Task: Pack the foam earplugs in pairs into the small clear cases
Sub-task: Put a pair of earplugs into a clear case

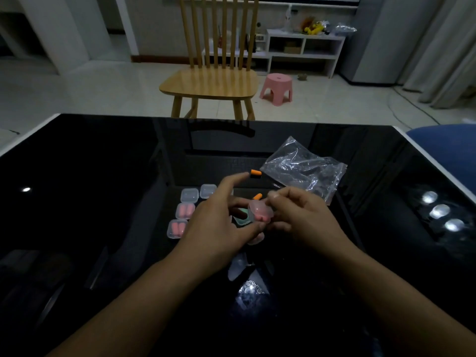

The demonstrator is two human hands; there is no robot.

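Both hands, left hand [219, 222] and right hand [298, 217], pinch the small clear open case [258, 212] with pink foam earplugs; the loose orange foam earplug [255, 172] lies crosswise just beyond left fingertips.

Wooden chair [210, 81]; pink stool [277, 88] (beside it); white shelf [305, 47]

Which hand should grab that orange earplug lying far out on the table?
Probably the left hand: its forefinger already reaches toward the orange earplug. The right hand looks busy pinching the open case.
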